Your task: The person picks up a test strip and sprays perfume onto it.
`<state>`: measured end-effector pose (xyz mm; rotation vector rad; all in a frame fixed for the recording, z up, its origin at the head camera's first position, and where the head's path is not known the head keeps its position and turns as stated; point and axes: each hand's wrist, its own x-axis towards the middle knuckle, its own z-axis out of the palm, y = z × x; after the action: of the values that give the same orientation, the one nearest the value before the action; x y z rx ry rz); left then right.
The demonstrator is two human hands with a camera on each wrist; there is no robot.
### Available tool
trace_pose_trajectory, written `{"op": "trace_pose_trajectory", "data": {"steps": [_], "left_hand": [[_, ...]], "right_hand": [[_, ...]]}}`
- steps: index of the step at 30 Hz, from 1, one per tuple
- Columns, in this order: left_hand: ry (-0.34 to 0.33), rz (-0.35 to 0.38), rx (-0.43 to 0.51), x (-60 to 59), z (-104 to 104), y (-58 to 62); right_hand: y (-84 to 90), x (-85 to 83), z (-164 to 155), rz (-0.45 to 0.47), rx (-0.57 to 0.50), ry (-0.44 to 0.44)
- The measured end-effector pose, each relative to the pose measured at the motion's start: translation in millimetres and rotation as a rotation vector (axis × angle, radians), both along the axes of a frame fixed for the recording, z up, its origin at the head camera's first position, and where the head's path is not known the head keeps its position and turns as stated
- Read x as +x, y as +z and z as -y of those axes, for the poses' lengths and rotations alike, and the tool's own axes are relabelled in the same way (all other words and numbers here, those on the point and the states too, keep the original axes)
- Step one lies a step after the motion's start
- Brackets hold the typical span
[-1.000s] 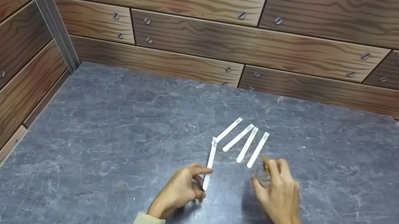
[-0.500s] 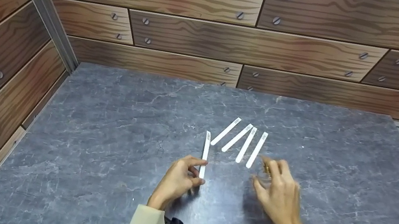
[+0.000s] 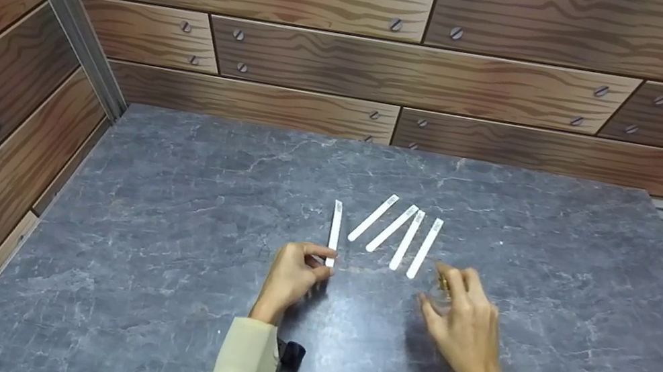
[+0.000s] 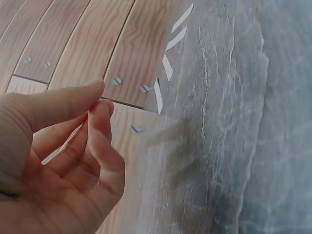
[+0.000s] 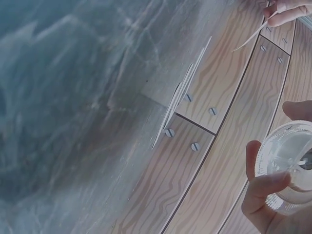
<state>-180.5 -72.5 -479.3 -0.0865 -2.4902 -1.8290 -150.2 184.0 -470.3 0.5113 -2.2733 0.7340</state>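
Four white strips (image 3: 395, 232) lie side by side on the grey tabletop (image 3: 168, 184). Beside them, the right hand (image 3: 463, 318) curls round a small clear jar (image 5: 288, 168), and the left hand (image 3: 291, 272) pinches a fifth strip (image 3: 334, 231) by its near end.

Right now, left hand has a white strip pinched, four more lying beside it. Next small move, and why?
Probably lower the thin white paper strip flat and release it. The left hand pinches its near end, left of the four white strips lying fanned on the grey stone-pattern tabletop. The right hand holds a small clear glass bottle.
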Motion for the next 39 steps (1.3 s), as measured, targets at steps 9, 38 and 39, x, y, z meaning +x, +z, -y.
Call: {"op": "trace_pose_trajectory", "data": {"steps": [9, 38, 39], "left_hand": [[0.15, -0.024, -0.159, -18.8, -3, -0.7], [0.091, 0.202, -0.14, -53.5, -4, -5.3], [0.079, 0.221, -0.108, -53.9, -4, -5.3]], "right_hand": [[-0.8, 0.1, -2, 0.012, 0.003, 0.006], [1.0, 13.7, -2, 0.662, 0.102, 0.201], [0.9, 14.1, -2, 0.681, 0.107, 0.217]]}}
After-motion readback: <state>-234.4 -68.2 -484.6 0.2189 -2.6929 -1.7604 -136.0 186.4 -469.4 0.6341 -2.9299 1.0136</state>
